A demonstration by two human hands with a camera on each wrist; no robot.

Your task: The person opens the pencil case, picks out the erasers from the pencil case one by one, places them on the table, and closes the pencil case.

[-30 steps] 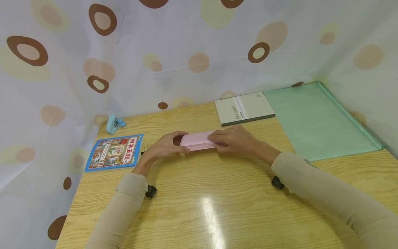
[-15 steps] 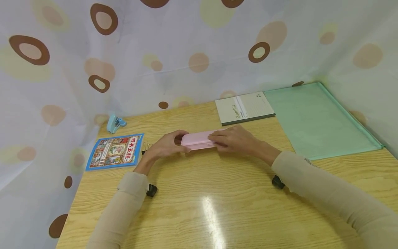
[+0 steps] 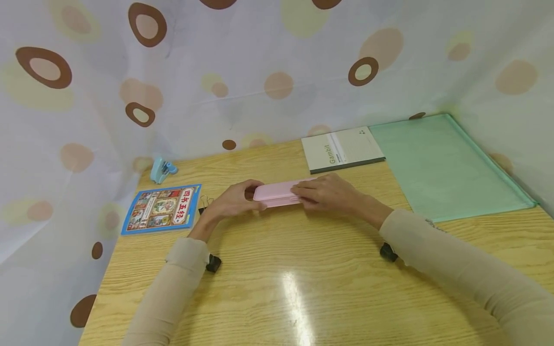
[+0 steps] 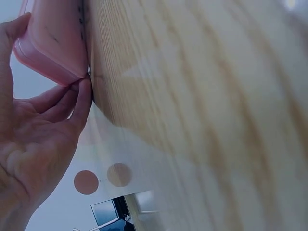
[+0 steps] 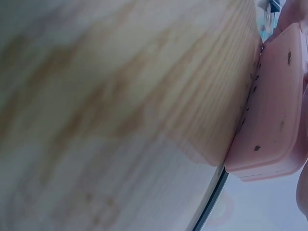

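A long pink case (image 3: 277, 192) lies flat on the wooden table (image 3: 303, 288) in the head view. My left hand (image 3: 235, 199) grips its left end, fingers curled round the edge. My right hand (image 3: 329, 193) covers and holds the right end. In the left wrist view the pink case (image 4: 53, 43) rests against my fingers (image 4: 72, 103) at the table surface. The right wrist view shows the pink case (image 5: 276, 120), speckled with dark spots, lying on the table; my right hand is barely visible at the frame edge.
A blue picture book (image 3: 162, 209) lies at the left, with a light blue stapler (image 3: 161, 170) behind it. A grey notebook (image 3: 342, 150) and a green plastic folder (image 3: 441, 166) lie at the back right. Spotted curtains enclose the table. Small black clips (image 3: 213, 263) (image 3: 387, 251) sit under my forearms.
Nothing has visibly moved on the table; both hands stay on the pink case. Only the head camera has shifted slightly.
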